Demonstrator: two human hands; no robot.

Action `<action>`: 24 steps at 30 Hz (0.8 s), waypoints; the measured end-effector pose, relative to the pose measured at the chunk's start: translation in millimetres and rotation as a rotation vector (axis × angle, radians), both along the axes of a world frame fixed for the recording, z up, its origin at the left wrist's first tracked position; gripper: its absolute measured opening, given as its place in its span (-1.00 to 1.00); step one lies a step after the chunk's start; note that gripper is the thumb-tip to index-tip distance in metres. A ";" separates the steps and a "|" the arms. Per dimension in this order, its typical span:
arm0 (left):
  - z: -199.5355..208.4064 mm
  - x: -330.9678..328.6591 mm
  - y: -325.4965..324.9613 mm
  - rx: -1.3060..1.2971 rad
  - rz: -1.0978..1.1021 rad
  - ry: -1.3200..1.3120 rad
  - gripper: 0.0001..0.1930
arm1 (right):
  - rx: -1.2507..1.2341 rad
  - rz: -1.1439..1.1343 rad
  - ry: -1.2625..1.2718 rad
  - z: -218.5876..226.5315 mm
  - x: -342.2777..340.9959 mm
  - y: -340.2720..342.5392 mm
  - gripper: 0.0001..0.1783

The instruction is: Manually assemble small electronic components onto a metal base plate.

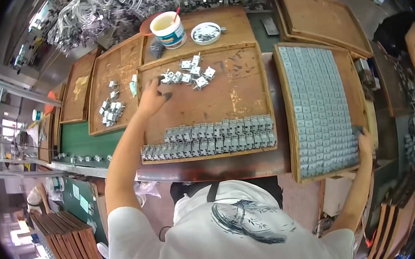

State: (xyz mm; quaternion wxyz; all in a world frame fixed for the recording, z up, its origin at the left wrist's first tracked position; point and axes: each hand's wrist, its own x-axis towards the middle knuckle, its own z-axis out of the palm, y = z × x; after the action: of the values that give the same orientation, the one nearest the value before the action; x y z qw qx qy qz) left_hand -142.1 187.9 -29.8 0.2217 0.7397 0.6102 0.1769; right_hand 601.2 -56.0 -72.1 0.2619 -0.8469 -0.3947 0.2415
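Observation:
My left hand (pixel 153 98), its fingertips stained dark, reaches over the middle wooden tray (pixel 266 99) and touches its floor beside a loose cluster of small metal parts (pixel 191 74). Two tidy rows of grey parts (pixel 208 140) line that tray's front edge. My right hand (pixel 364 139) is stretched out to the near right edge of the right wooden tray (pixel 354 73), which is packed with rows of grey parts (pixel 315 104). Its fingers pinch a small grey part (pixel 357 129).
A left tray (pixel 116 63) holds a few loose parts (pixel 110 110). Behind stand a white tub (pixel 169 29), a small dish (pixel 205 33) and tangled wire bundles (pixel 121 8). Another tray (pixel 321 13) lies back right. A person (pixel 403 35) works at right. Stacked trays (pixel 74 247) stand lower left.

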 end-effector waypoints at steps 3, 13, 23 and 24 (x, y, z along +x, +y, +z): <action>-6.4 8.0 22.0 0.134 0.179 0.093 -0.50 | 0.168 -0.067 0.375 -35.1 26.0 -4.9 -0.53; -17.8 -19.7 41.8 0.160 0.042 0.408 -0.53 | 0.669 -0.310 0.408 54.9 -93.1 14.5 -0.67; 11.6 15.4 -70.6 -0.022 0.375 -0.957 -0.72 | 0.519 0.104 0.603 57.4 -273.0 49.2 -0.69; 16.5 30.6 -77.8 -0.068 0.367 -0.953 -0.72 | 0.480 0.129 0.556 58.5 -293.2 58.6 -0.70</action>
State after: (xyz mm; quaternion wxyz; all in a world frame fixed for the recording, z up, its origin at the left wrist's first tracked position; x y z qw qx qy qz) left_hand -111.5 110.1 -13.3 0.4646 0.4498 0.5666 0.5107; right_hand 308.0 2.6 -13.7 0.5343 -0.6371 -0.4063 0.3788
